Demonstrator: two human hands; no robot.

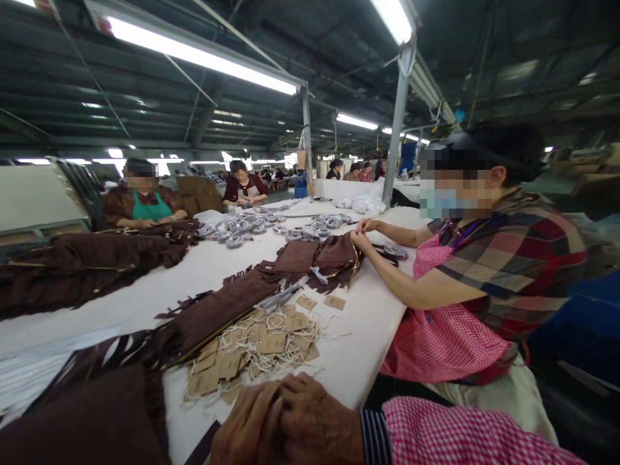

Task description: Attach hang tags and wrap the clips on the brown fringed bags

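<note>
At the near table edge, my right hand [322, 420] and my left hand [247, 423] are drawn together, touching. Both have curled, closed fingers, and whatever lies between them is hidden. A dark flat edge [203, 444] shows just beside my left hand; I cannot tell what it belongs to. Just beyond my hands lies a heap of brown cardboard hang tags [271, 342] with white strings. Fringed brown fabric bags [223, 307] with gold-coloured zips run along the tags' left side, and more brown fabric [97, 413] fills the lower left corner.
On my right, a co-worker in a checked apron [440, 342] handles a brown fringed bag [334, 255]. Grey wrapped coils [242, 226] lie across the white table [349, 349]. Another brown pile [87, 265] is at left. Two more people sit across the table.
</note>
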